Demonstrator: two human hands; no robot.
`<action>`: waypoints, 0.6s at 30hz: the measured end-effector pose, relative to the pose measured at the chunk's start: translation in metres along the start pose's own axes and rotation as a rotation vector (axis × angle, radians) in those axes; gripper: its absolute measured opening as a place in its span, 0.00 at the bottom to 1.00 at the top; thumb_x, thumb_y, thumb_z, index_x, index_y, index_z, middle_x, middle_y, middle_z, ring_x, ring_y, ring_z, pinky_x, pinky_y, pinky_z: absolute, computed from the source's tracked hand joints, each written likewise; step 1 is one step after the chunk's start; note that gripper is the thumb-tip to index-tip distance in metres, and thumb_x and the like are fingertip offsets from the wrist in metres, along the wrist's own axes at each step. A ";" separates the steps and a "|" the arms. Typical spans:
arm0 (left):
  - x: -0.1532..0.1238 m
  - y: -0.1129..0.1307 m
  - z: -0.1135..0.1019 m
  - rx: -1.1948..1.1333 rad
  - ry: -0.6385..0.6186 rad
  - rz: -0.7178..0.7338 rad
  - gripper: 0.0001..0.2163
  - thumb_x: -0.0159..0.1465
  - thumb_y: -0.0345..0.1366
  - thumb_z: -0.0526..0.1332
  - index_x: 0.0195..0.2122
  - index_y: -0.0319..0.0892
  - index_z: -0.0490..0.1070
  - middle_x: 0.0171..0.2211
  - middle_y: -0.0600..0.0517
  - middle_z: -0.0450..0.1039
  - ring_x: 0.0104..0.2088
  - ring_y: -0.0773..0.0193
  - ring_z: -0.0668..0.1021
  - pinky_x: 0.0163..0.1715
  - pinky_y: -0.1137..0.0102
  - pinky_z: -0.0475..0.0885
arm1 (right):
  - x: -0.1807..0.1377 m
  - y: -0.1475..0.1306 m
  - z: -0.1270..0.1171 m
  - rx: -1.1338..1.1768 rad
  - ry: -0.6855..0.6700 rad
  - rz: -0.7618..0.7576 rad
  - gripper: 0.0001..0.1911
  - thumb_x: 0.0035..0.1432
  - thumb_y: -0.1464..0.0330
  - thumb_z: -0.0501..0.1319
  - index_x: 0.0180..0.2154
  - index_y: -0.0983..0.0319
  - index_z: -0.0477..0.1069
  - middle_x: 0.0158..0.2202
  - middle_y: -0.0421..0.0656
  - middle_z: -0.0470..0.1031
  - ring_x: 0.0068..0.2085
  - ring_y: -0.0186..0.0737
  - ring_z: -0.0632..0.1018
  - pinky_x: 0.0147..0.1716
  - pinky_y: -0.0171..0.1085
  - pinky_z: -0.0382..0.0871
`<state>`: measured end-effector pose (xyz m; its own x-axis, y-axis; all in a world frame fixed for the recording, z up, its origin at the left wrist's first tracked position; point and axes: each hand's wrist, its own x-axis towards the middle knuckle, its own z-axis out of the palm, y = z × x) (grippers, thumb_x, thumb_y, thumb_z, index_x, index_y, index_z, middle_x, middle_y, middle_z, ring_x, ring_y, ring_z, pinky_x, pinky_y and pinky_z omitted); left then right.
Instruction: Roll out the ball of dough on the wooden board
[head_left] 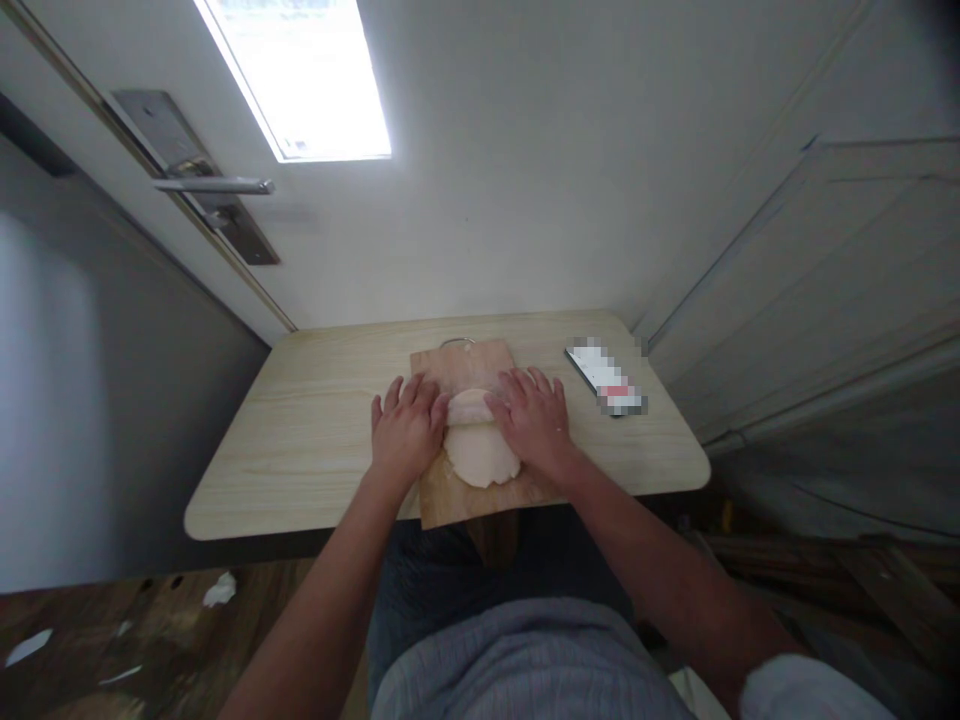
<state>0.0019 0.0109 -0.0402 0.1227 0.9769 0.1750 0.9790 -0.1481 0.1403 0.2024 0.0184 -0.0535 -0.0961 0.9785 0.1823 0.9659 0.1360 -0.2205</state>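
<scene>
A pale round sheet of dough (pixel 480 455) lies on a wooden cutting board (pixel 465 365) in the middle of a small light wooden table (pixel 315 430). The dough's far edge is rolled up into a thick fold (pixel 469 405). My left hand (pixel 405 430) rests palm down on the left end of that fold, fingers stretched out. My right hand (pixel 534 420) lies flat on its right end, fingers also extended. Both hands press on the dough without gripping it.
A phone (pixel 606 378) lies on the table to the right of the board. A white door with a metal handle (pixel 214 185) stands behind the table. Paper scraps (pixel 219 590) litter the wooden floor at the left.
</scene>
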 end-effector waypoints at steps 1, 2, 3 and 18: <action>0.003 -0.001 0.001 0.006 0.001 0.004 0.24 0.74 0.48 0.41 0.62 0.49 0.67 0.69 0.47 0.63 0.69 0.43 0.62 0.64 0.41 0.59 | 0.004 0.000 0.000 -0.003 -0.001 0.005 0.29 0.73 0.51 0.44 0.65 0.58 0.65 0.68 0.48 0.65 0.67 0.57 0.61 0.65 0.58 0.47; 0.006 -0.002 0.001 0.013 0.001 0.007 0.24 0.74 0.48 0.41 0.63 0.48 0.67 0.68 0.46 0.63 0.69 0.42 0.62 0.63 0.41 0.60 | 0.007 -0.001 0.000 -0.006 -0.001 0.008 0.29 0.73 0.52 0.44 0.65 0.59 0.65 0.68 0.49 0.66 0.67 0.57 0.62 0.65 0.58 0.47; 0.009 -0.002 0.002 0.019 0.002 0.011 0.25 0.74 0.47 0.40 0.63 0.47 0.67 0.68 0.46 0.64 0.68 0.41 0.62 0.63 0.41 0.60 | 0.011 -0.001 0.000 -0.008 -0.003 0.009 0.29 0.73 0.52 0.45 0.64 0.59 0.65 0.67 0.49 0.66 0.67 0.57 0.62 0.65 0.58 0.48; 0.042 -0.007 -0.002 0.027 -0.101 0.010 0.22 0.74 0.44 0.43 0.61 0.50 0.69 0.67 0.45 0.64 0.66 0.44 0.64 0.61 0.42 0.62 | 0.049 0.002 0.001 -0.053 -0.034 -0.013 0.30 0.72 0.49 0.45 0.63 0.59 0.67 0.65 0.49 0.69 0.63 0.55 0.66 0.60 0.52 0.57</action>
<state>0.0000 0.0523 -0.0317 0.1475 0.9861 0.0770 0.9814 -0.1555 0.1123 0.1999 0.0664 -0.0460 -0.1160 0.9816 0.1518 0.9758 0.1412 -0.1669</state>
